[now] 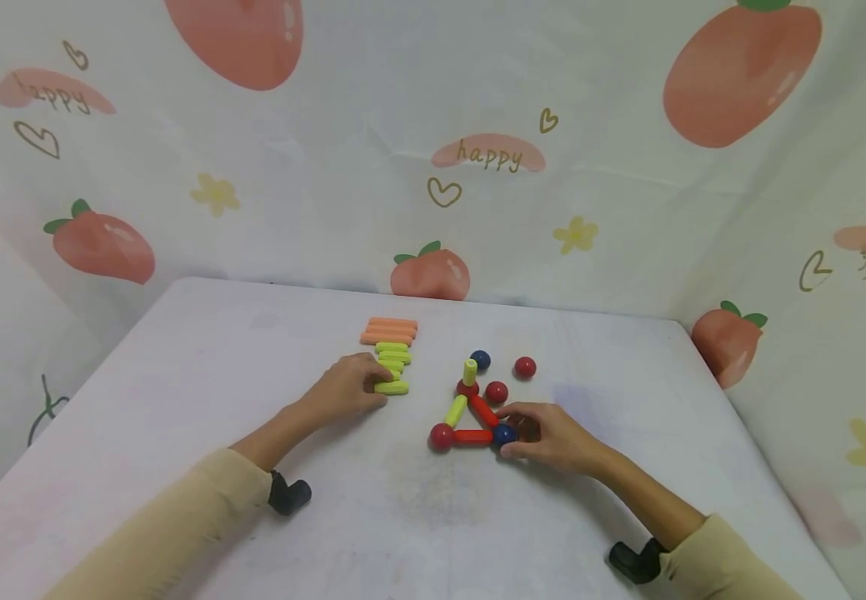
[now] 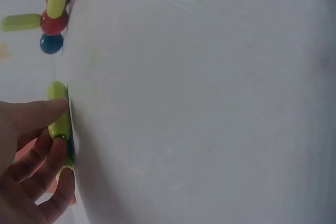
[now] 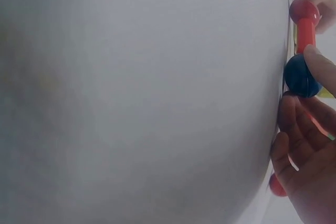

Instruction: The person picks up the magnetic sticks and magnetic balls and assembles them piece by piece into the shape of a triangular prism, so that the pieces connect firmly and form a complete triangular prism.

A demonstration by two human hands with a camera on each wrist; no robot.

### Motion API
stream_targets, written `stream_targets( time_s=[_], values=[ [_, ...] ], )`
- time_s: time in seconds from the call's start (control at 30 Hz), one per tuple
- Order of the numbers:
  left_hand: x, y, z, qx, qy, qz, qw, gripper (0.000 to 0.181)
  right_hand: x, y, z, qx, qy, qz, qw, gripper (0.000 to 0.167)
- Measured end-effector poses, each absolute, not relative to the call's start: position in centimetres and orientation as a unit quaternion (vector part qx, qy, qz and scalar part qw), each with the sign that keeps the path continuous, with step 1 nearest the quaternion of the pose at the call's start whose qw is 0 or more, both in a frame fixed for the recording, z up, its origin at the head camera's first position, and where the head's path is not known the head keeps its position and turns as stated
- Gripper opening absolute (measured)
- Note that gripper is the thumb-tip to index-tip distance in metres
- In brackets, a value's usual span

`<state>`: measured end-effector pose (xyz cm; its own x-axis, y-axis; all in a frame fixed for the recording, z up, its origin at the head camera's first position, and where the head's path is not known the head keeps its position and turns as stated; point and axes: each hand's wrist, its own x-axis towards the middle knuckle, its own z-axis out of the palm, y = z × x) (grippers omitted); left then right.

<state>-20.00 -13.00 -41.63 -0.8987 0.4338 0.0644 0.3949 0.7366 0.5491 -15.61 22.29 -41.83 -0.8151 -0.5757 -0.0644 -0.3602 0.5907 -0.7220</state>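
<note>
A flat triangle stands on the table, with two red rods (image 1: 473, 437) and a yellow-green rod (image 1: 455, 411) as sides. Its corners are a red ball (image 1: 442, 437), another red ball (image 1: 467, 389) bearing an upright yellow-green rod (image 1: 470, 372), and a blue ball (image 1: 504, 434). My right hand (image 1: 548, 435) holds that blue ball (image 3: 301, 76) between thumb and fingers. To the left, my left hand (image 1: 350, 385) pinches the nearest yellow-green rod (image 1: 393, 387) of a column; in the left wrist view the thumb lies across this rod (image 2: 60, 124).
Orange rods (image 1: 389, 332) lie behind the other yellow-green rods (image 1: 393, 357). Loose balls sit behind and right of the triangle: one blue (image 1: 481, 360) and two red (image 1: 525, 367). A printed cloth (image 1: 342, 225) hangs behind the white table (image 1: 252, 333).
</note>
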Motion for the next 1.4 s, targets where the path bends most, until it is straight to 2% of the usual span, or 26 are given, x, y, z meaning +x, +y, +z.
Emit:
stream_targets(
  time_s=[0.23, 0.43, 0.6, 0.67, 0.8, 1.03, 1.27, 1.4],
  values=[
    [-19.9, -12.6, -41.9, 0.230, 0.935, 0.271, 0.015, 0.026, -15.6, 22.3, -41.8, -0.266, 0.879, -0.367, 0.144, 0.050],
    [-19.3, -12.0, -41.9, 0.264, 0.909, 0.320, 0.022, 0.021, -15.5, 22.3, -41.9, -0.263, 0.880, -0.368, 0.146, 0.050],
    [-18.4, -10.8, -41.9, 0.279, 0.871, 0.404, 0.025, 0.038, -15.5, 22.3, -41.9, -0.263, 0.881, -0.366, 0.147, 0.050],
    [-17.9, -10.1, -41.7, 0.281, 0.858, 0.427, 0.038, 0.040, -15.4, 22.3, -41.9, -0.263, 0.880, -0.366, 0.147, 0.050],
    [-17.0, -8.9, -41.3, 0.303, 0.832, 0.459, 0.070, 0.030, -15.5, 22.3, -41.8, -0.263, 0.881, -0.365, 0.146, 0.050],
    [-16.5, -8.2, -41.4, 0.372, 0.808, 0.446, 0.101, 0.025, -15.5, 22.2, -41.8, -0.268, 0.881, -0.362, 0.142, 0.049],
    [-16.8, -8.0, -42.0, 0.369, 0.808, 0.439, 0.136, 0.017, -15.5, 22.2, -41.8, -0.262, 0.882, -0.364, 0.145, 0.049],
    [-17.1, -8.0, -42.1, 0.357, 0.812, 0.428, 0.169, 0.021, -15.6, 22.2, -41.8, -0.259, 0.882, -0.365, 0.149, 0.050]
  ],
)
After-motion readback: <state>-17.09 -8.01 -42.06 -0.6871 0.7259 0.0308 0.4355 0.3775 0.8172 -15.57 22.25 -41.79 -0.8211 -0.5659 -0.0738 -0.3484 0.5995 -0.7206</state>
